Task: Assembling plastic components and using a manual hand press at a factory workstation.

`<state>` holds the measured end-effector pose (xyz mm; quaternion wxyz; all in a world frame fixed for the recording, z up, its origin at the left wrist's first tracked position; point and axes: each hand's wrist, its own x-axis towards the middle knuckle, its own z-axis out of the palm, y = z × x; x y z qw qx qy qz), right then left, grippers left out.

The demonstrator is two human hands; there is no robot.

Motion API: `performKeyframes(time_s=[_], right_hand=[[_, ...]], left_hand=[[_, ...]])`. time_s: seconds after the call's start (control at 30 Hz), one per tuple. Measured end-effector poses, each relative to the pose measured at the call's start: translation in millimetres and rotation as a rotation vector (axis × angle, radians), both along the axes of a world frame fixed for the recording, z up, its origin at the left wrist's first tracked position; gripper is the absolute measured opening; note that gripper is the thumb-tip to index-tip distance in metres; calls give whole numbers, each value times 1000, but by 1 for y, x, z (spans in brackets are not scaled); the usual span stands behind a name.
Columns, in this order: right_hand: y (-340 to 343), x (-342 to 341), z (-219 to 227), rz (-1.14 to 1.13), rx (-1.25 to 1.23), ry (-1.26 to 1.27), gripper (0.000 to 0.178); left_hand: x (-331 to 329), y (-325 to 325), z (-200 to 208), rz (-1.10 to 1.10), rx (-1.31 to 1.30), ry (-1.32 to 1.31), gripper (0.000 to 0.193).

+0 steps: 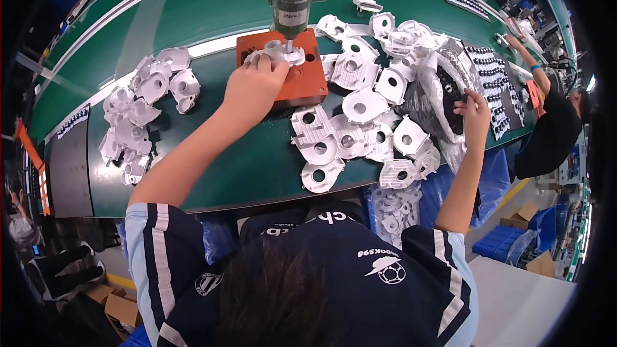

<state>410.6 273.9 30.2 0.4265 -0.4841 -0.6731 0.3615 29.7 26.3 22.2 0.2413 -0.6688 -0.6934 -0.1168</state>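
Left hand point(258, 83) clasps white housing point(295, 58), likely light, stiff, best held by its rim; right hand point(474, 114) at plastic bag point(427, 80), grip unclear.

A dark navy short-sleeved shirt point(347, 257) has light blue panels point(136, 239) on the outer sleeves point(178, 234) and pale stripes point(160, 247) down them. White lettering point(331, 216), a ball emblem point(391, 272) and a round badge point(207, 284) mark the cloth. The left hand point(257, 85) and right hand point(473, 112) are bare.

The left hand point(258, 83) partly hides a white piece point(295, 58). Toward the table's point(218, 160) right edge, bagged dark pieces point(449, 93) are indistinct.
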Motion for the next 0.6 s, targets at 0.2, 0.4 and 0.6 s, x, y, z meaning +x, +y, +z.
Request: performKeyframes(time_s=[0.2,0.4,0.6], right_hand=[[-31,-57,23,276,-28,159,23],[-70,-137,31,576,-62,144,20],[-74,-221,-8,733,88,27,22]], left_hand=[[-5,-4,1,-28,33,89,14],[-13,0,-21,-41,0,-19,14],[1,-5,-33,-66,130,-141,37]])
